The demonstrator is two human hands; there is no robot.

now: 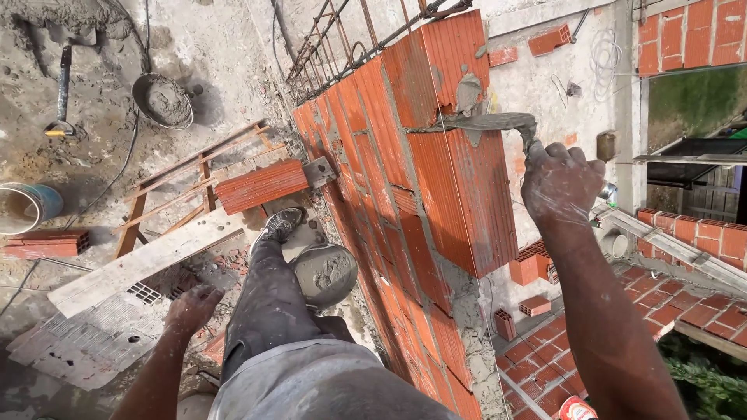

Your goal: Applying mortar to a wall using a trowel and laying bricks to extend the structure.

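My right hand [559, 183] grips the handle of a trowel [482, 123] whose mortar-smeared blade lies across the joint between the top bricks of a red hollow-brick wall [405, 202]. A lump of grey mortar [468, 92] sits just above the blade. My left hand [192, 307] hangs low beside my leg, fingers loosely curled, holding nothing. My foot [280, 225] rests on a wooden plank [148, 260], next to a bucket of mortar [325, 272].
A single red brick [261, 185] lies on a wooden trestle [194, 187]. A round pan of mortar [162, 101], a shovel [62, 93] and a blue bucket [27, 208] stand on the ground below. Rebar [334, 39] rises behind the wall. Loose bricks [529, 268] lie beyond it.
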